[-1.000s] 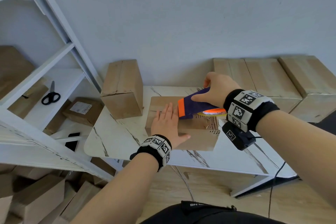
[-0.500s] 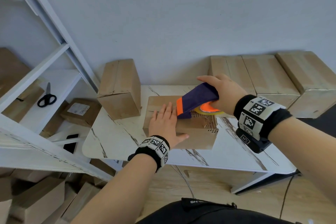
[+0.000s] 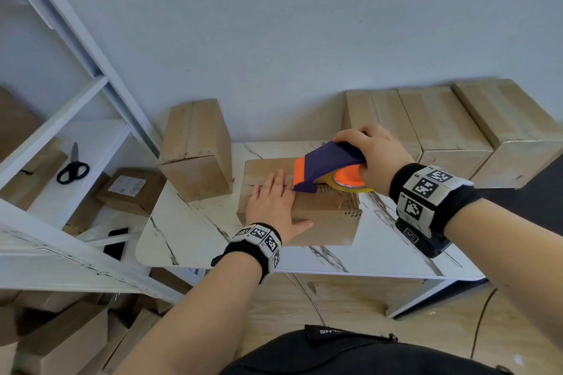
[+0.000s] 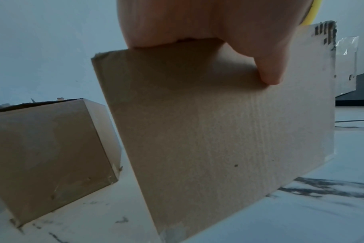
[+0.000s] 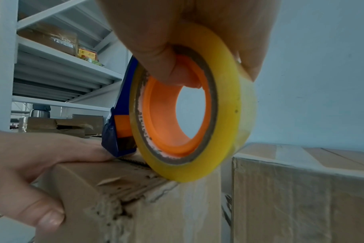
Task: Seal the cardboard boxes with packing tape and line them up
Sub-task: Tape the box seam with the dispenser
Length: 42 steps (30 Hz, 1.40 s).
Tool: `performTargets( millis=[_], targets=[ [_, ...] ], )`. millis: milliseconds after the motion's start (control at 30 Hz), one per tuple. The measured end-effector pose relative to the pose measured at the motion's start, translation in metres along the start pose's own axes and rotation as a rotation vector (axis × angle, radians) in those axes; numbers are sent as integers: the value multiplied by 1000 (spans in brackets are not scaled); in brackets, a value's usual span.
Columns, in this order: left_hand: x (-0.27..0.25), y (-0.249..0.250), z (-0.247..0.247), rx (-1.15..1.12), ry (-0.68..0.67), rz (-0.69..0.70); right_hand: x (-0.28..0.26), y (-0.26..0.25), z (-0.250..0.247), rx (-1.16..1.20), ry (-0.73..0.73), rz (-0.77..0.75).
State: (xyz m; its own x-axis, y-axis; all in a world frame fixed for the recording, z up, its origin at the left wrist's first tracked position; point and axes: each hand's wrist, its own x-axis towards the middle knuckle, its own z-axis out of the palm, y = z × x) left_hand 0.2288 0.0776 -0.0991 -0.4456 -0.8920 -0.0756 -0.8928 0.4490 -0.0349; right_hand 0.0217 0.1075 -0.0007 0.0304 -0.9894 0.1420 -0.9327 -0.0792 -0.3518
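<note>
1. The box [image 3: 323, 222] on the table is matt brown cardboard; its right top edge is torn, with the rough corrugated core showing.
2. The tape roll [image 5: 229, 125] is glossy, see-through yellowish plastic film on a paper core, around a smooth orange plastic hub.
3. The tape dispenser [image 3: 329, 161] looks like smooth dark blue and orange plastic.
4. The table [image 3: 182, 237] has a smooth white top with dark marble-like veins.
5. The boxes at the right [image 3: 441, 122] are cardboard with shiny clear tape strips.
6. The shelf [image 3: 70, 119] is white painted metal.
7. The floor [image 3: 350, 307] looks like light wood.
</note>
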Motion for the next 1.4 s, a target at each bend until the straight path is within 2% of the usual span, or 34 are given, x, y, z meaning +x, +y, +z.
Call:
performTargets(
  millis=[267,467,700,867,1167,1400],
  targets=[
    [1,0,-1,5,-8,-5,-11,14,-9,19,-14,57],
    [2,1,-5,13,-58,1,-31,49,-22,133,59,166],
    [1,6,-14,8,-97,-30,-32,46,-17,202,161,155],
    [-4,27,-13,-23,-13,-27,-30,43,-19,147,122,88],
    [-2,42,-10,-88,-46,-44,-35,44,-19,90,142,94],
    [-4,40,-10,-29,-59,-29,-35,44,-22,46,138,94]
  ],
)
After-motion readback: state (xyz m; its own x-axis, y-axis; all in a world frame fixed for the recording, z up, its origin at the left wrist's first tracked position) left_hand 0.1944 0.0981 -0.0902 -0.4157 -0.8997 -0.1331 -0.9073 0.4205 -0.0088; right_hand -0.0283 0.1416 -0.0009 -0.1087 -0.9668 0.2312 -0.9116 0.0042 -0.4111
